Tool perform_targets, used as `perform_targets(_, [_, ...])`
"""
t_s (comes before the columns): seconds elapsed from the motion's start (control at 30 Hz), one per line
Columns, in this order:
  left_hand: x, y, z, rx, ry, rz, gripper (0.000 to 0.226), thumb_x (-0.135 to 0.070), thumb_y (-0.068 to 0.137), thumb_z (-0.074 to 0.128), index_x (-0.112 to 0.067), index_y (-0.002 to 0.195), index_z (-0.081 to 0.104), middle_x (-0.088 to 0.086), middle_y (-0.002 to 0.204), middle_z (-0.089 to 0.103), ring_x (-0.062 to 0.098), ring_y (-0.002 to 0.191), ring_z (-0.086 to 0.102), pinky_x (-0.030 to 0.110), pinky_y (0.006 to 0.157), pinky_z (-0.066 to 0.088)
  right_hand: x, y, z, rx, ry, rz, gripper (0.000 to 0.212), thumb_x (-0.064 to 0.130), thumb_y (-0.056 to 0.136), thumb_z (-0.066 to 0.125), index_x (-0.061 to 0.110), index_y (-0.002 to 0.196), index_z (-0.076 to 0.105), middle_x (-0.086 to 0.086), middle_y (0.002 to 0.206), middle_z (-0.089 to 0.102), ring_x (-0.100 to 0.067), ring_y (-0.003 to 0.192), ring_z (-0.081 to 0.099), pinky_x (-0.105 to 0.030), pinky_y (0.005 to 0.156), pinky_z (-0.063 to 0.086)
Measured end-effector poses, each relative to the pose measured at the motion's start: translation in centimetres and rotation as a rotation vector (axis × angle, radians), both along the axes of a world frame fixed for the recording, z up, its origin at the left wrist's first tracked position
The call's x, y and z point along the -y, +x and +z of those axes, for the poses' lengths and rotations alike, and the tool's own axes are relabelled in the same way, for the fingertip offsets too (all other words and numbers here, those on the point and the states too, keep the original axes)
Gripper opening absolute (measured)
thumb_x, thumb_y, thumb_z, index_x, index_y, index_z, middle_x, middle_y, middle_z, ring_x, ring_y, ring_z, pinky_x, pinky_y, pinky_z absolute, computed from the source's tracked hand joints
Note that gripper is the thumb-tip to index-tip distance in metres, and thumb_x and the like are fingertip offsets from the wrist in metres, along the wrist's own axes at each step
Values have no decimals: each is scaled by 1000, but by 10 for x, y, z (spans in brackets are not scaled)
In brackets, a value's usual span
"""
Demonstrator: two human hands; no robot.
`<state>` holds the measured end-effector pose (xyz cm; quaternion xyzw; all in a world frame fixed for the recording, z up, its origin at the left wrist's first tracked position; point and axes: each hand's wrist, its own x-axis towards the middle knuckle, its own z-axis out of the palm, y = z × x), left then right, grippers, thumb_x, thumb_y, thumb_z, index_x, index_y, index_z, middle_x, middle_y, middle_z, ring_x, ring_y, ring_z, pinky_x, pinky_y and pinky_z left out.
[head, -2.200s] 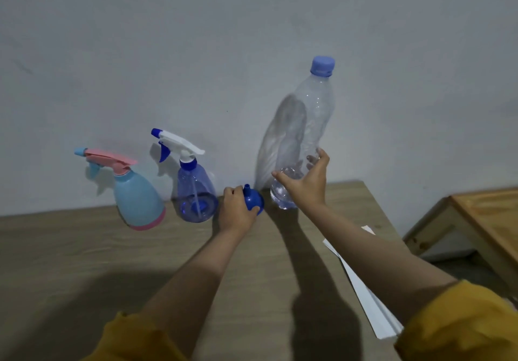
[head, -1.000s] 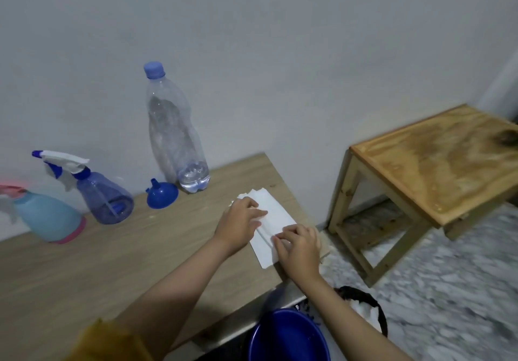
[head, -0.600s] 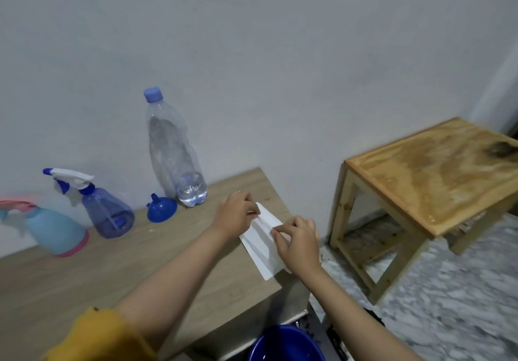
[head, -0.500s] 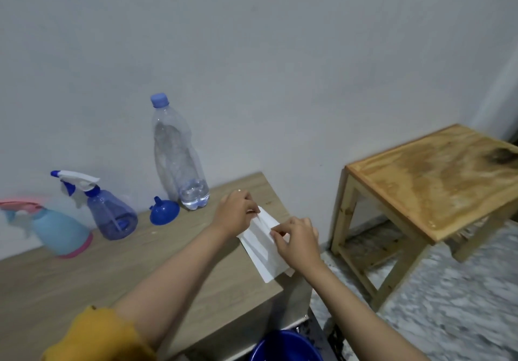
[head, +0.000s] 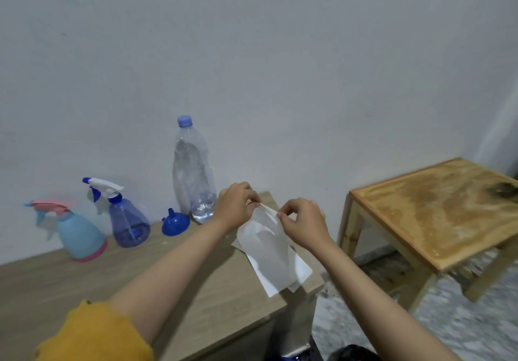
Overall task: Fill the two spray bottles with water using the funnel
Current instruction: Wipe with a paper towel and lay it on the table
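Here, both hands are raised over the right end of the wooden table point(head: 84, 282), and each one pinches the top edge of a white tissue sheet point(head: 262, 234). The left hand point(head: 236, 206) is closed, with thumb and fingers on the left corner of the sheet; the right hand point(head: 304, 223) is also closed, with its fingertips on the right corner. The sheet hangs down between them, and its lower part meets a small stack of tissues point(head: 283, 273) that lies flat near the table corner.

The task's things stand in a row by the grey wall point(head: 280, 66), well apart from the hands except the last one. The light blue spray bottle point(head: 80, 237), with pink trigger and pink base, is most to the left. Just beside it is the purple-blue spray bottle point(head: 127, 226) with a white trigger head; both have their heads on. The blue funnel point(head: 175, 223) rests on the table with the wide mouth down and the spout up. The clear water bottle point(head: 193, 175) stands upright with its cap on, with only a little water at the bottom, just behind the left hand.

To the right, a wooden stool point(head: 437, 209) stands on the floor.
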<state>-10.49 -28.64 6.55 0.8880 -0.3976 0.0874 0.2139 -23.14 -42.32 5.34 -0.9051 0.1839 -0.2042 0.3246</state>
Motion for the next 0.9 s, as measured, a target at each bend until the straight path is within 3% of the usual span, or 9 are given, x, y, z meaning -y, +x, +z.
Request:
perform_targets(0.1, [-3, -2, 12, -29, -68, -5, 10, -23, 85, 61, -22, 87, 72, -3, 92, 63, 18, 85, 58, 35, 81, 45, -1, 2, 13, 38, 93, 29, 10, 24, 81, 60, 19, 75, 66, 10, 80, 67, -18, 89, 61, -40, 86, 49])
perform_targets(0.2, [-5, -4, 23, -85, -143, -13, 9, -18, 86, 60, -17, 86, 69, -3, 92, 66, 14, 74, 55, 33, 77, 47, -3, 2, 24, 78, 163, 31, 10, 21, 84, 60, 12, 79, 64, 4, 80, 67, -17, 82, 62, -34, 77, 51])
perform_targets(0.33, [-10, -7, 31, -116, -238, -24, 8, -13, 86, 59, -14, 83, 67, -2, 85, 70, 16, 77, 61, 31, 77, 50, -7, -2, 35, 179, 260, 35, 9, 14, 90, 56, 13, 81, 60, 8, 80, 61, -8, 79, 56, -15, 65, 40])
perform_targets(0.67, [-53, -14, 27, -160, -264, 63, 10, -17, 87, 62, -14, 88, 71, -3, 92, 71, 12, 85, 62, 30, 81, 50, -44, -3, 28, 233, 340, 132, 13, 15, 92, 55, 21, 81, 56, 12, 83, 60, 1, 80, 56, -13, 64, 40])
perform_targets(0.8, [-101, -13, 17, -245, -333, 153, 9, -10, 83, 65, -10, 87, 74, 0, 94, 72, 16, 89, 63, 25, 84, 46, -89, 1, 14, 191, 405, 218, 14, 17, 91, 58, 22, 78, 55, 9, 88, 66, -1, 88, 61, -21, 73, 46])
perform_targets(0.9, [-152, -10, 9, -285, -362, 188, 11, -8, 80, 68, -13, 87, 75, 0, 96, 73, 14, 93, 65, 23, 87, 47, -137, 5, 0, 177, 455, 297, 19, 20, 91, 60, 20, 74, 50, 6, 106, 70, -5, 104, 63, -22, 84, 49])
